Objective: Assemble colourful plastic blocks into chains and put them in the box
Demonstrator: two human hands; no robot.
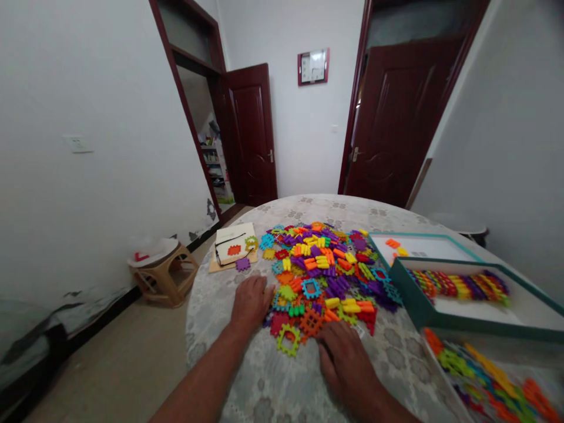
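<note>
On the round table [308, 388], draped in a pale lace-patterned cloth, my left hand [251, 302] lies flat with fingers spread at the near left edge of the heap of plastic building pieces [324, 267], palm down and gripping nothing. My right hand [346, 358] rests at the heap's near edge, fingers curled toward a red and an orange piece; I cannot tell whether it has pinched anything. Judging by how things lie, the sorting is partly done: one teal-rimmed box tray [423, 317] on the right already holds a neat row of linked pieces [460, 285], another tray behind it [423, 247] holds only a couple of orange ones, and a nearer white tray [440, 364] carries more lined-up pieces, while most of the pieces are loose in the heap. They are hard, glossy, flat squares with toothed edges, some with open centres like the lime frame [288, 339] near my hands, in purple, yellow, orange, red, blue and green. Beyond the left hand lies a booklet [233, 247] with glasses on it.
</note>
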